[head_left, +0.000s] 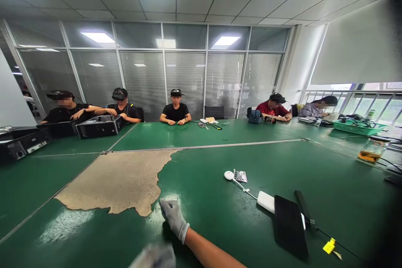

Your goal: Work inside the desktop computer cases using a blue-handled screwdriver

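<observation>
My right hand point(173, 217), in a thin grey glove, is low over the green table covering point(207, 192). Its fingers are curled closed, and whatever may be inside them is hidden. Just left of it runs the ragged edge of a bare tan patch point(125, 180) where the green layer is absent. My left hand point(156, 256), also gloved in grey, shows only partly at the bottom edge of the view. Motion smears it, so its fingers cannot be made out.
A black phone point(290, 224), a white power adapter point(266, 202) and a round white charger point(229, 175) lie to the right. Farther off are a glass jar point(373, 149), a green basket point(358, 127) and black cases point(99, 125). Several people sit across the table.
</observation>
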Available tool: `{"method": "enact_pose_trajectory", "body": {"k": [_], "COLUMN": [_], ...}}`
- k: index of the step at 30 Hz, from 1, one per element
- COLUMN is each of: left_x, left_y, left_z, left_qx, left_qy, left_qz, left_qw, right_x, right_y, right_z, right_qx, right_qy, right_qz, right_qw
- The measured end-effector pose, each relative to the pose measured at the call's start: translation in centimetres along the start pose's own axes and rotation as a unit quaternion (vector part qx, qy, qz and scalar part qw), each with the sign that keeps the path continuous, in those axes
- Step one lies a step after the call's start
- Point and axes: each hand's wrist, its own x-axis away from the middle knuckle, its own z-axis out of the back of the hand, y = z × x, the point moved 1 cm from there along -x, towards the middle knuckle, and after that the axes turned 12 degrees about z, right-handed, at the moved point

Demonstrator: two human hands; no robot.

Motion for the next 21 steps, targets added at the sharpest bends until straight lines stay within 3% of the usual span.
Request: {"method": "enact_pose_trajectory", "body": {"k": [2,4,6,8,10,12,15,18,21], "left_x": [-5.1,-9.8,-13.5,-15.8,-16.8,-16.8,-16.0,-15.1,-14.3], "left_y": [0.1,-0.2,-1.1,-2.3,-3.4,-3.9,-3.0,-0.9,1.0], "left_z": [0.4,-0.2,-1.9,-4.3,-6.4,-7.4,-6.6,-4.7,-3.5], "left_qx": [-0.007,-0.034,-0.107,-0.176,-0.198,-0.164,-0.036,0.114,0.220], "left_qy": [0.051,0.112,0.209,0.301,0.339,0.323,0.256,0.180,0.139], "left_qz": [-0.029,-0.061,-0.123,-0.187,-0.220,-0.220,-0.170,-0.088,-0.030], "left_qw": [0.998,0.991,0.964,0.918,0.893,0.906,0.951,0.973,0.965], "right_x": [-0.9,-1.7,-2.6,-3.4,-4.2,-4.6,-4.5,-4.1,-3.9], "right_y": [1.0,1.8,2.2,2.6,2.9,3.5,4.6,4.9,4.0], "right_z": [1.1,2.4,3.9,5.5,7.2,8.6,9.5,9.2,8.8], "right_qx": [0.005,0.059,0.106,0.125,0.168,0.236,0.318,0.295,0.209], "right_qy": [0.106,0.156,0.148,0.117,0.059,0.000,-0.050,-0.053,-0.004], "right_qz": [0.010,0.042,0.067,0.086,0.121,0.157,0.178,0.174,0.160], "right_qw": [0.994,0.985,0.981,0.981,0.977,0.959,0.930,0.938,0.965]}}
